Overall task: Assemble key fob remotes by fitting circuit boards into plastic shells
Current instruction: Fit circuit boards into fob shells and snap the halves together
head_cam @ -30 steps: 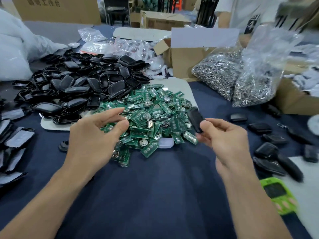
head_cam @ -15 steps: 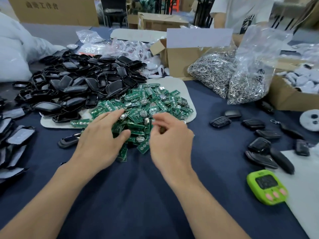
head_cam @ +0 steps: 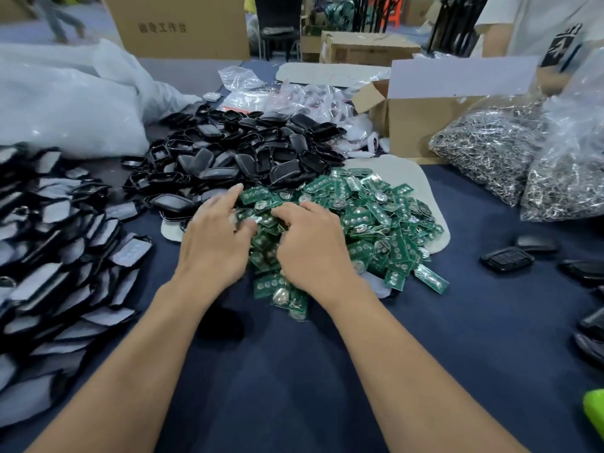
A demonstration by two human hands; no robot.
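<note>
Head view. Both hands are on the pile of green circuit boards; there are far too many boards to count. The pile sits on a white pad on the blue-covered desk.

The left hand has its fingers spread loosely over the near-left edge of the pile. It is blurred.

The right hand is just beside it, fingers curled down into the boards. I cannot tell whether it pinches one.

Beyond the left hand is a heap of black plastic shells, uncountable. Left of the left hand are rows of black pieces with grey faces, and a white plastic bag lies behind them.

Far beyond the left hand stands a cardboard box printed with characters ending in 工作台; the first ones are blurred.

Beyond the right hand is an open cardboard box; its contents are not visible. To its right are two clear bags of metal rings.

Right of the right hand lie two closed black fobs, and more are cut off by the frame edge. A green object sits at the near-right edge, mostly cut off.

Across the desk is a person in a white shirt; its print is unreadable.
</note>
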